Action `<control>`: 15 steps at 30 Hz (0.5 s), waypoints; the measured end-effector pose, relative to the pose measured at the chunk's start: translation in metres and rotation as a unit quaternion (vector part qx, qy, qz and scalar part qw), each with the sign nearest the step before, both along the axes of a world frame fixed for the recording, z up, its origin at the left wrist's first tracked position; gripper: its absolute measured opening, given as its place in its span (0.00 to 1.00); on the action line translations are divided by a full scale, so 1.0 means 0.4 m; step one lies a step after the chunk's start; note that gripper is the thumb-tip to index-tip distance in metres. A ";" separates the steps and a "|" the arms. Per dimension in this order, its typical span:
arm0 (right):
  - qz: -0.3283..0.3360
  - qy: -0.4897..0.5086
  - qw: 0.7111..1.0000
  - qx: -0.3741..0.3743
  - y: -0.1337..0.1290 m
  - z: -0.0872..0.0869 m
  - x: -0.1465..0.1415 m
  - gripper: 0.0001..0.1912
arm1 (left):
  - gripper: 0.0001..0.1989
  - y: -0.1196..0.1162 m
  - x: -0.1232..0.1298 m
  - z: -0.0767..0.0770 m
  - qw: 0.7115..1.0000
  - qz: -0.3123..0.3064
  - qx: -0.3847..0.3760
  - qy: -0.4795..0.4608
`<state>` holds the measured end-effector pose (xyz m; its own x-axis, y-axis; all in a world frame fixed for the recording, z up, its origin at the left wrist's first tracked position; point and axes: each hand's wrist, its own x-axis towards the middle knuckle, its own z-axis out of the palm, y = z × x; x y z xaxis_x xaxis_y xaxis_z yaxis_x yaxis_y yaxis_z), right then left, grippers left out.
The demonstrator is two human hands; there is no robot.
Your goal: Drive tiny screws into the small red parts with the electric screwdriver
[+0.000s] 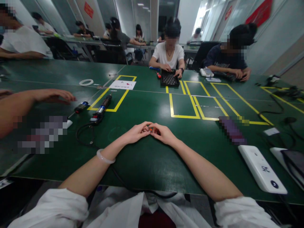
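My left hand [139, 132] and my right hand [163, 133] meet at the fingertips over the green table [147, 167], both with fingers closed. Between them shows a tiny orange piece [150, 129], pinched from both sides. Its kind is too small to make out, and fingers hide most of it. A pale bangle [105, 156] circles my left wrist. Left of my hands lies an electric screwdriver [101, 107] with a dark and blue body, its black cable [77, 134] curling toward me.
Another person's arm [35, 98] reaches in from the left, near a second screwdriver [81, 107]. A white power bank [262, 169] and a blurred phone [232, 130] lie at right. Across the table, a person works over a black tray [170, 84]. Yellow tape [185, 117] marks rectangles.
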<state>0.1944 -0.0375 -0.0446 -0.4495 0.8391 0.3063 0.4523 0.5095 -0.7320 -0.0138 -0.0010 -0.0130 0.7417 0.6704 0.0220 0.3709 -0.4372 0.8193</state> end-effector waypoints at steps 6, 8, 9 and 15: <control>-0.025 -0.014 1.000 0.002 -0.001 0.003 0.001 0.07 | 0.26 -0.003 0.004 -0.003 1.000 -0.006 -0.019 -0.005; -0.034 -0.006 0.999 -0.010 -0.002 0.004 0.002 0.07 | 0.24 -0.003 0.005 -0.006 0.999 0.010 -0.034 -0.016; -0.037 -0.002 0.999 -0.014 -0.002 0.005 0.003 0.07 | 0.22 -0.003 0.005 -0.007 0.999 0.020 -0.037 -0.021; -0.039 0.011 0.999 -0.016 -0.001 0.007 0.007 0.07 | 0.12 -0.002 0.004 -0.010 0.999 0.037 -0.010 -0.033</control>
<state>0.1973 -0.0380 -0.0417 -0.3764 0.8806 0.2879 0.4731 0.4499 -0.7575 -0.0123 -0.0020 -0.0169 0.6868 0.7247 0.0563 0.3462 -0.3943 0.8513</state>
